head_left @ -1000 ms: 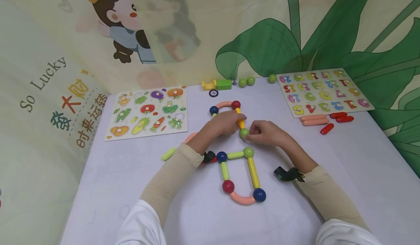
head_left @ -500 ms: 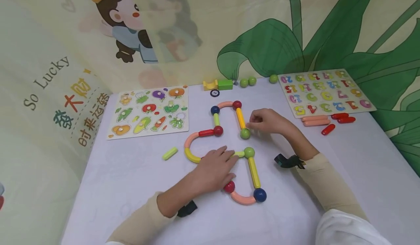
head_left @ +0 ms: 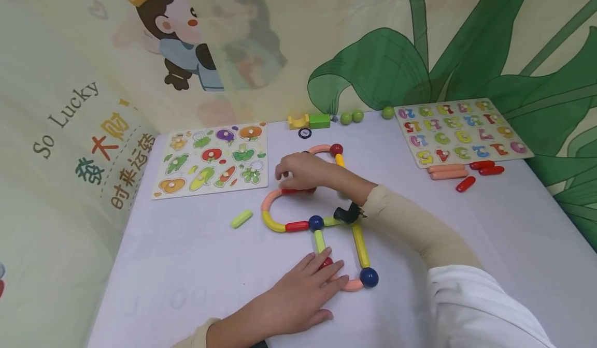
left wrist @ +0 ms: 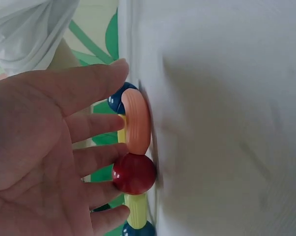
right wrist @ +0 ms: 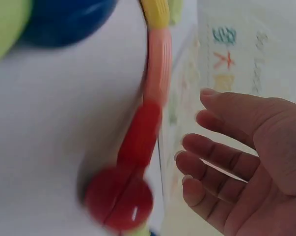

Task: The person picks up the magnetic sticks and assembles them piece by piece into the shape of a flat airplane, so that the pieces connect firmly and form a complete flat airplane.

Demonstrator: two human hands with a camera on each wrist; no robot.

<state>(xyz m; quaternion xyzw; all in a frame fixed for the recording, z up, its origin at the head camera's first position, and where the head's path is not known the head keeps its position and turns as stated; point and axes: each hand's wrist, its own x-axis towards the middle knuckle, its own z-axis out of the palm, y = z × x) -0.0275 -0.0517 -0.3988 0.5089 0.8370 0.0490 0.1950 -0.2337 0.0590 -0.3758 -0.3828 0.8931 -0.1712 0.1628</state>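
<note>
A figure of magnetic rods and balls lies on the table. My left hand (head_left: 298, 295) spreads straight fingers over its lower loop, fingertips right at the red ball (left wrist: 134, 174) and curved pink rod (left wrist: 137, 123). Up at the figure's upper part, my right hand (head_left: 305, 171) hovers palm-down beside a red rod (right wrist: 140, 135), which joins another red ball (right wrist: 119, 199). Its loosely bent fingers hold nothing in the right wrist view. A dark blue ball (head_left: 316, 222) links the two loops. The right forearm hides the green balls on the figure's right side.
A loose light-green rod (head_left: 241, 218) lies left of the figure. A vegetable puzzle board (head_left: 156, 192) stands back left, a number board (head_left: 524, 153) back right, with red rods (head_left: 491, 170) and pink rods (head_left: 449, 174) before it. Blocks (head_left: 319, 121) and green balls (head_left: 387, 112) line the back.
My left hand left the orange rod and came down toward me onto the lower loop. The right hand left the green ball and crossed leftward over the figure's upper part.
</note>
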